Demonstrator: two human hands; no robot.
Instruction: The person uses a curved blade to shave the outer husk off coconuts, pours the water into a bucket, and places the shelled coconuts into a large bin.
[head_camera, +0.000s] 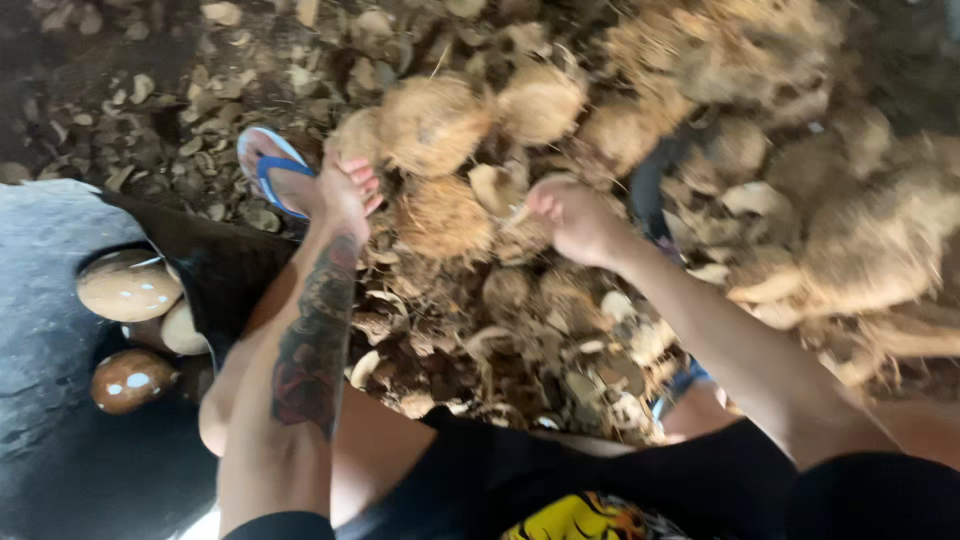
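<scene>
My left hand (345, 195), on a tattooed forearm, reaches forward with its fingers apart and holds nothing. Its fingertips lie next to a fibrous brown coconut (435, 120), at the edge of a big heap of husked coconuts (620, 130). My right hand (572, 218) is curled into a fist just right of another hairy coconut (442, 218). A thin pale piece (516, 214) pokes out of the fist towards that coconut; motion blur hides what it is.
A foot in a blue and white flip-flop (268, 165) rests by my left hand. At the left, smooth peeled coconuts (127, 285) lie in a black bag (215, 265) on a grey sheet (50, 230). Husk scraps (520, 350) cover the ground between my knees.
</scene>
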